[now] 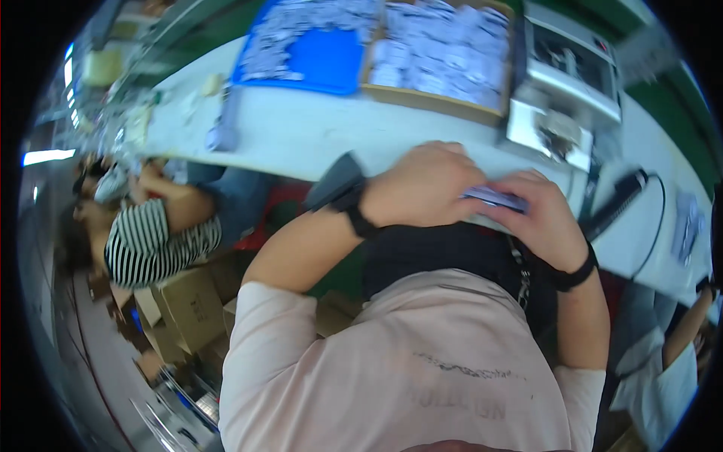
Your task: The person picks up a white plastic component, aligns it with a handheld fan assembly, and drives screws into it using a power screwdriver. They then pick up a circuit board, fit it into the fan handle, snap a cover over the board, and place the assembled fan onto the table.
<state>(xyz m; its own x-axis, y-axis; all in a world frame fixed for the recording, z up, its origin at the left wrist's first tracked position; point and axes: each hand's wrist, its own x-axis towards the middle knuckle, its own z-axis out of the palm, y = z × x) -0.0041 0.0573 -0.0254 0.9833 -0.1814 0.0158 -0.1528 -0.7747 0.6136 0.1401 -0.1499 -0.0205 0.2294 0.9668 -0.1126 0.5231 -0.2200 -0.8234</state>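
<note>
Close to my waist at the table's front edge, both hands meet on a small, flat lavender piece (495, 199) whose kind I cannot make out. My left hand (429, 184) is closed at its left end, with the back of the hand up and most fingers hidden. My right hand (538, 215) pinches the other end between thumb and fingers. Beyond them stands a cardboard tray (429, 98) filled with pale wrapped pieces. Left of that tray is a blue tray (324, 64) with more pale pieces spread over part of it.
A silver machine (568, 68) stands at the back right of the white table (301, 124). A black corded tool (617, 200) lies to the right. A person in a striped top (162, 241) sits at left, near cardboard boxes (196, 309). Another person (663, 384) is at right.
</note>
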